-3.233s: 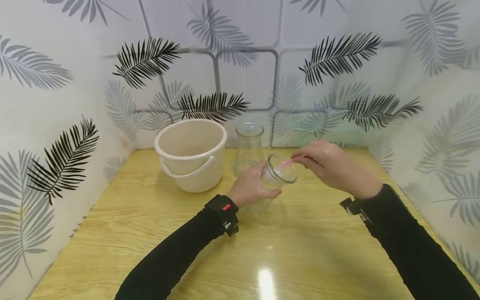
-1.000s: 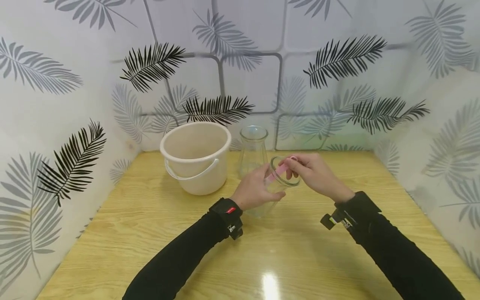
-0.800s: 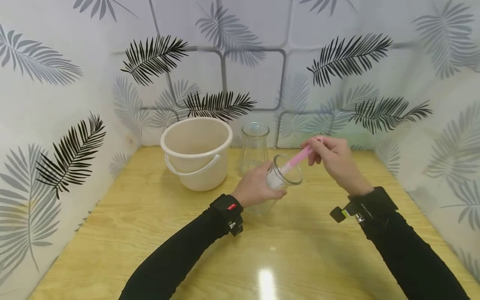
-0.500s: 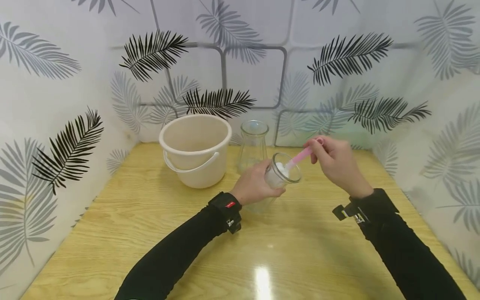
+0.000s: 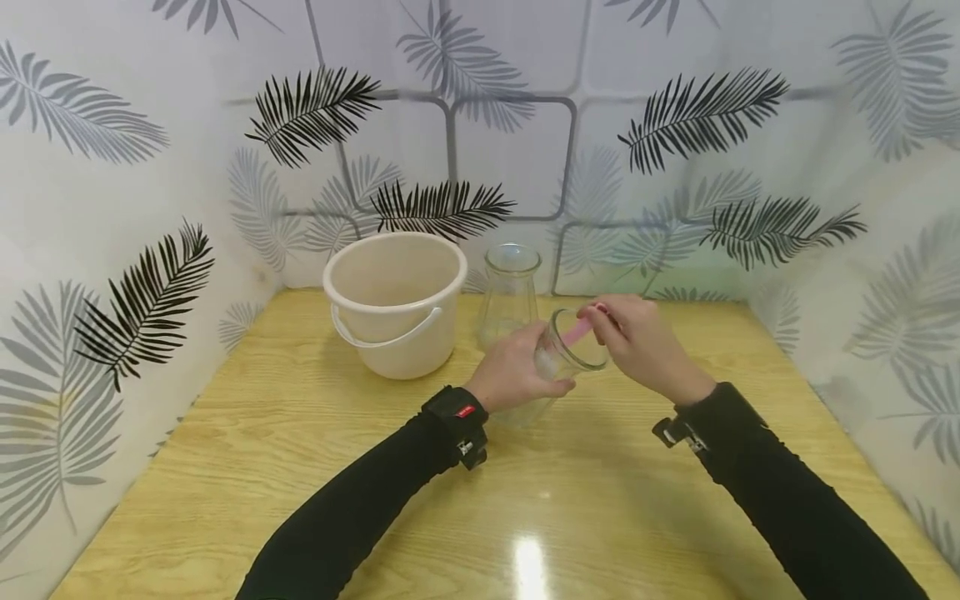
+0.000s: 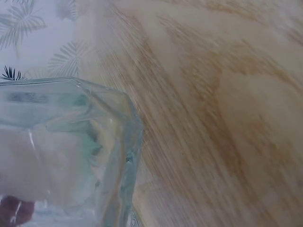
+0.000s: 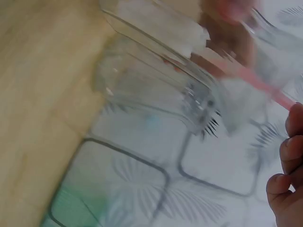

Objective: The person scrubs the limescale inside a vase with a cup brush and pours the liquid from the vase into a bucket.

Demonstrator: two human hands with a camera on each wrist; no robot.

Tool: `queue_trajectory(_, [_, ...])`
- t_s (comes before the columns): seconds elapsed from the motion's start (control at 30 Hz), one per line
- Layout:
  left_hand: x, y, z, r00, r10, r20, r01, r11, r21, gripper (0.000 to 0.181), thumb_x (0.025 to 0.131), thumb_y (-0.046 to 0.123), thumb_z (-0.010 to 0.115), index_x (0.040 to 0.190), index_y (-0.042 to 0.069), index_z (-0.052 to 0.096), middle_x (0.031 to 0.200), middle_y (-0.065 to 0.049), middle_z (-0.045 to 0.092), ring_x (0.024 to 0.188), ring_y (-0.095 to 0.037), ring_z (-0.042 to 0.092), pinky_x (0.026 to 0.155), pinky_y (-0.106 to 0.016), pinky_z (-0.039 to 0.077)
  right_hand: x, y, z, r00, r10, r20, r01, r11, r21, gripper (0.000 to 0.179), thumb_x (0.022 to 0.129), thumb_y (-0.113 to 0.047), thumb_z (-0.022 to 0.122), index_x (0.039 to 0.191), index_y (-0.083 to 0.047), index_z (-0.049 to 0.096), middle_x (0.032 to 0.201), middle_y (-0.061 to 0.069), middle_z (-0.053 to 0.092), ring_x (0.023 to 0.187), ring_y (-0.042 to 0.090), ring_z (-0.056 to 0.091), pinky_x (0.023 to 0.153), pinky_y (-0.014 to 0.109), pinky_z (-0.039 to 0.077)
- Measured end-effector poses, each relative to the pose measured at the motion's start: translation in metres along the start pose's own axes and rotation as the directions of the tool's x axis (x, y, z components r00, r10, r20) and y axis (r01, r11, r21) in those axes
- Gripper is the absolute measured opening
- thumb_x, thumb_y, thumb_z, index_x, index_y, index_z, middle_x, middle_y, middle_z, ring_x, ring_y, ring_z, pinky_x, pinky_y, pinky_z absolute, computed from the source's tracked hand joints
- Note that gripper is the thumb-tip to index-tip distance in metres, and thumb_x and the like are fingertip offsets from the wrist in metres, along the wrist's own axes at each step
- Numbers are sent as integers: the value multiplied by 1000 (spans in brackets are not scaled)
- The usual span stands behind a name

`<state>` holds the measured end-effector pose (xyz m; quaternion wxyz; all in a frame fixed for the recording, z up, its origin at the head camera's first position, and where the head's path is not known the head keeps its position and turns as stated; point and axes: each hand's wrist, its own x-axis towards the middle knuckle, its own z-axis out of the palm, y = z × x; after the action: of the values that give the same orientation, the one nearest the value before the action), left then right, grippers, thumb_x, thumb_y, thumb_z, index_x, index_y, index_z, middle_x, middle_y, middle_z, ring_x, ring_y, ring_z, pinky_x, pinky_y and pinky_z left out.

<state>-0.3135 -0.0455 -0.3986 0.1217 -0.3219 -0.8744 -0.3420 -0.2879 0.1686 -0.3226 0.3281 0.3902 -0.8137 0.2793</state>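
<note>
In the head view my left hand (image 5: 517,367) grips a clear glass vase (image 5: 551,360) round its neck. The vase leans with its wide mouth toward my right hand (image 5: 637,340), which pinches the pink handle of a bottle brush (image 5: 577,332). The brush's lower part is inside the vase. Through the glass in the right wrist view shows the brush's pale, sponge-like head (image 7: 158,22), with the pink handle (image 7: 260,85) leading to my curled fingers (image 7: 294,151). Faceted glass at the vase's base (image 6: 120,137) fills the lower left of the left wrist view.
A second clear vase (image 5: 510,300) stands upright just behind my left hand. To its left is a cream bucket (image 5: 405,337) with its handle hanging down in front. Both stand on the wooden table (image 5: 420,517), near the leaf-patterned back wall (image 5: 510,158).
The brush has gone in and out of the vase mouth; since half a second ago my right hand has moved down and left, pushing it deeper. My left hand keeps holding the tilted vase.
</note>
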Motion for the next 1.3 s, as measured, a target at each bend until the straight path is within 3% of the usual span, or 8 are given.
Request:
queue_trajectory(0.13, [-1,1,2,1000,-3,7,3,1000,-13,67,76,52,81,126,16,53,105,5,63,91,-11,61,76,-27,52,5,-10,-30,989,-42,-141,35,998,-56,9,94,3,63,93,0,72,64,1,54,64,15,44,66,28,34])
queue_trajectory(0.23, [-1,2,3,1000,8,-9,-8,1000,10,70,76,51,81,130,16,53,111,6,64,99,-10,62,85,-30,53,10,-17,-44,984,-62,-167,49,995,-84,11,95,2,61,92,2,71,65,3,53,65,16,43,68,29,33])
queue_trajectory(0.37, [1,2,3,1000,8,-20,-8,1000,22,70,75,52,81,128,16,54,107,7,63,93,-10,62,79,-28,53,10,-13,-38,991,-73,-117,61,993,-97,9,93,4,64,95,0,71,66,3,53,64,14,42,70,32,32])
queue_trajectory(0.53, [1,4,4,1000,-11,-14,11,1000,4,63,72,54,82,118,19,55,96,9,60,80,-9,59,65,-25,50,-4,3,-8,999,-51,5,51,997,-50,11,94,4,64,98,-3,71,69,-2,54,65,11,45,70,33,34])
queue_trajectory(0.7, [2,6,6,1000,22,-12,-21,999,47,55,74,56,80,107,20,56,99,8,62,92,-10,62,75,-27,52,-13,11,16,995,-14,98,13,1000,7,8,96,-1,63,98,-5,70,71,-5,56,65,8,47,66,31,41])
queue_trajectory(0.87, [4,5,2,999,34,-8,-34,998,56,51,76,57,78,105,22,53,102,9,62,98,-9,61,80,-27,52,-8,12,13,985,38,168,-53,995,83,7,98,-9,64,98,-9,71,76,-4,62,63,6,48,58,25,43])
queue_trajectory(1.1, [1,4,0,1000,9,-2,-8,999,30,52,77,57,78,103,23,50,107,6,64,104,-13,63,88,-32,53,-11,7,4,934,234,269,-298,925,233,20,105,-13,54,98,-10,73,78,2,67,64,11,54,59,25,44])
queue_trajectory(1.3, [0,5,2,1000,0,7,0,1000,2,52,77,55,79,106,21,52,108,5,64,105,-13,63,89,-32,53,-13,-2,3,928,279,247,-349,885,308,22,105,-14,54,96,-10,73,74,2,61,56,11,41,54,26,37])
